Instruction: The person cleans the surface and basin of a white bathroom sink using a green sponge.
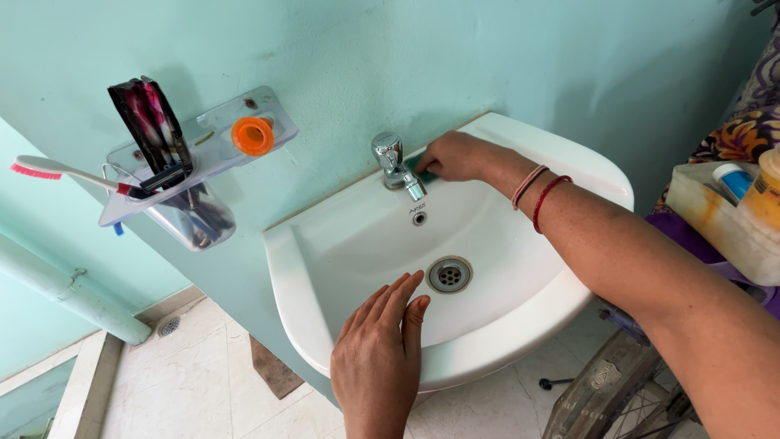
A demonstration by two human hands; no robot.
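A white wall-mounted sink (pixel 528 329) fills the middle of the view, with a chrome tap (pixel 394 165) at its back and a metal drain (pixel 448 274) in the bowl. My right hand (pixel 455 156) reaches to the sink's back ledge beside the tap and presses a green scrub pad (pixel 422 170) against it; red and pink bangles circle the wrist. My left hand (pixel 380 349) lies flat, fingers together, on the sink's front rim and inner wall, holding nothing.
A clear wall shelf (pixel 207 134) at left carries an orange cup, a dark sachet and a holder with a pink-bristled toothbrush (pixel 57 171). A pale pipe (pixel 73 297) runs down the left wall. A white container with bottles (pixel 727 219) stands at right, a wheel below.
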